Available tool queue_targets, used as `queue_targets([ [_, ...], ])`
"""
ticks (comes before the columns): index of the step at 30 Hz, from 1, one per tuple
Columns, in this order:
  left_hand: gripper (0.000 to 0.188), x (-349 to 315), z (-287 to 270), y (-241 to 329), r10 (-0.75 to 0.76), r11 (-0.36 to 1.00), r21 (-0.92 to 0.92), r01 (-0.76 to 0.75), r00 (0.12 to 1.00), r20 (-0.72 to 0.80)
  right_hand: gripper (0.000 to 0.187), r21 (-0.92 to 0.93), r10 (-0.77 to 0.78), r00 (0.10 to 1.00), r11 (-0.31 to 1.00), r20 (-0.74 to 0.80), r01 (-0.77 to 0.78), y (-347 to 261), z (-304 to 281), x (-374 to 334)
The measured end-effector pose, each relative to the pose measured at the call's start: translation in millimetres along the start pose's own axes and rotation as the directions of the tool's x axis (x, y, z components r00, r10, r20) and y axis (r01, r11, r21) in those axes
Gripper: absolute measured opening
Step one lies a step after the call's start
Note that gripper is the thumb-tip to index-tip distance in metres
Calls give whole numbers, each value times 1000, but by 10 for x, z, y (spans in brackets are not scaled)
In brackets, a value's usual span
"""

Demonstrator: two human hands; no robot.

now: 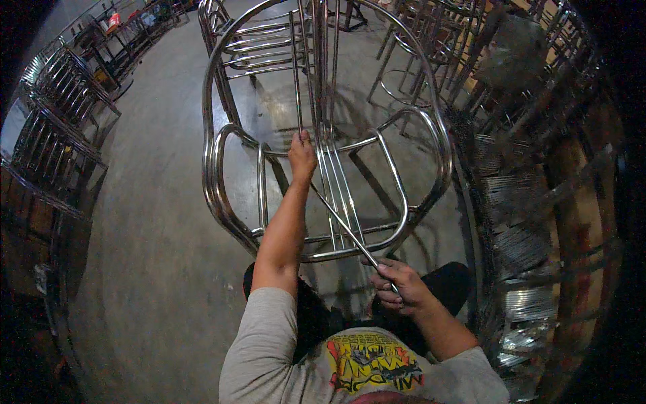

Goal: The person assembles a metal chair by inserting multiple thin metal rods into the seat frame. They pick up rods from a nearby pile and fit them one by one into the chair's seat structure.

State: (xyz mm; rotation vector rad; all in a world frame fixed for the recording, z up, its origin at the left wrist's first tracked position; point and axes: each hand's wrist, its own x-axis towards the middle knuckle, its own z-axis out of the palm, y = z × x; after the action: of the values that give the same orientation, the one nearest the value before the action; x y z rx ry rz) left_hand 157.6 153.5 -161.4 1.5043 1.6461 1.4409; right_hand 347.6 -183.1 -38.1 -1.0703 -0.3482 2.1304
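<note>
On the gray concrete floor [155, 236], a wide stretch lies between the work and the slatted metal chair frames [50, 148] at left; the strip toward the metal stock [528, 296] at right is narrower. In the middle stands a large shiny tubular frame [336, 254], its rounded near edge just ahead of the person's knees [447, 286]. Over it, one slim metal rod [350, 233] slants from the right hand toward the left wrist, crossing that near edge; another length of rod [296, 74] runs away from the left hand. Whether the two join cannot be told. The left hand [303, 158] is closed around the far length, inside the frame's outline. The right hand [398, 286], fingers curled, grasps the slanting rod near its end, just outside that edge.
</note>
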Motion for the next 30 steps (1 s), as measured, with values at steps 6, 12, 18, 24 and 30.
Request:
queue_targets([
  [6, 50, 365, 162, -60, 14, 1000, -10, -14, 999, -33, 29, -107, -42, 997, 994, -72, 34, -152, 39, 274],
  [12, 51, 427, 223, -23, 2, 997, -72, -3, 1000, -7, 39, -184, -102, 981, 980, -167, 71, -27, -26, 491],
  [18, 54, 508, 297, -141, -6, 997, -80, 6, 1000, 7, 49, -258, -180, 967, 957, -181, 130, 352, -66, 795],
  [24, 63, -116, -224, -137, -268, 958, 156, 239, 943, 196, 43, -512, -575, 803, 743, -159, 431, 909, 22, 1621],
  [30, 47, -977, -625, -230, -429, 864, 34, 503, 698, 573, 39, -599, -373, 924, 759, -81, 254, 707, 333, 1535],
])
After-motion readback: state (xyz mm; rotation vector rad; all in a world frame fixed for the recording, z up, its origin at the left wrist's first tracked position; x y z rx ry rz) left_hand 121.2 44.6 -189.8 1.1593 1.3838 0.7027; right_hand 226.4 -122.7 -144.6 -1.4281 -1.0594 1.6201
